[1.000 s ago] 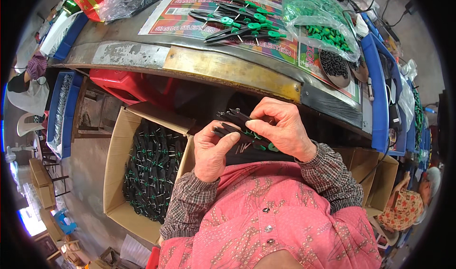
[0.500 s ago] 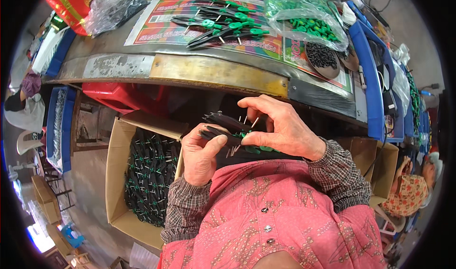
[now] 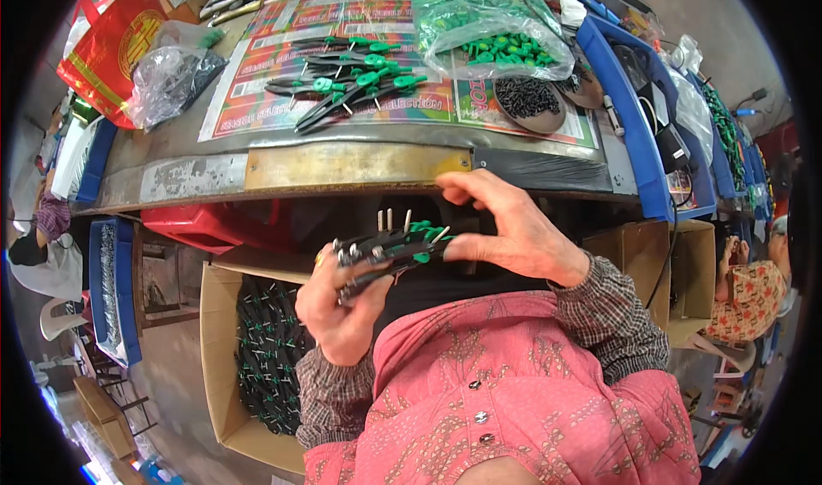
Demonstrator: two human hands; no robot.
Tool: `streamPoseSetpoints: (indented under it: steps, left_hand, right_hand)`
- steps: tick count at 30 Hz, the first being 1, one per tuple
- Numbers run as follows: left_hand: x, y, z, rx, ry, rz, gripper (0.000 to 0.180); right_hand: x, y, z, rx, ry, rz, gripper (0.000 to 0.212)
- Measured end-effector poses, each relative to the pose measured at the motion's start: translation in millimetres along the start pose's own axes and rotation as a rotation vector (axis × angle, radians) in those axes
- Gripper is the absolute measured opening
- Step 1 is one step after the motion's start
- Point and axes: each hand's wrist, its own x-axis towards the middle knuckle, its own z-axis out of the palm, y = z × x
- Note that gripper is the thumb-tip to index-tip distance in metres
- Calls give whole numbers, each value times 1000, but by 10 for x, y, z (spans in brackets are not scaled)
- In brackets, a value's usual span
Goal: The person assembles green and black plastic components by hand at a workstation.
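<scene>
A bundle of slim black parts (image 3: 381,258) with green ends and silver pins is held in my left hand (image 3: 330,309), its fingers wrapped round the black end. Just to the right of the green ends, my right hand (image 3: 527,232) has its fingers and thumb apart, with nothing visible between them. Both hands are over my lap, in front of the table edge. More parts of the same kind lie in a loose pile (image 3: 351,83) on the table. Their exact kind I cannot make out.
An open cardboard box (image 3: 212,357) full of similar parts stands at my left. On the table (image 3: 137,155) are a plastic bag of green pieces (image 3: 505,48), a dish of small black pieces (image 3: 527,104) and a blue bin (image 3: 629,134). Another person sits at the far right.
My left hand has turned and moved left with the bundle, and the right hand's fingers have come away from it. The view has shifted, showing more of the tabletop.
</scene>
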Motion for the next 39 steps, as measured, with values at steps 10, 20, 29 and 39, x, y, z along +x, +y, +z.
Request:
streamPoseSetpoints:
  steps: [10,20,29,39]
  left_hand:
    - [217,414,178,430,-384,911,32]
    - [431,561,734,422,-438,1229,28]
    - [471,772,1239,330,-647,1404,25]
    - [292,1164,2159,152,-810,1651,25]
  right_hand:
    - [-160,-30,-13,1075,-141,431,51]
    - [-367,-362,-790,739,-58,477,68]
    - [-922,-212,-1028,755,118,549,65]
    - [-1837,-141,-1347,824,498,518,49]
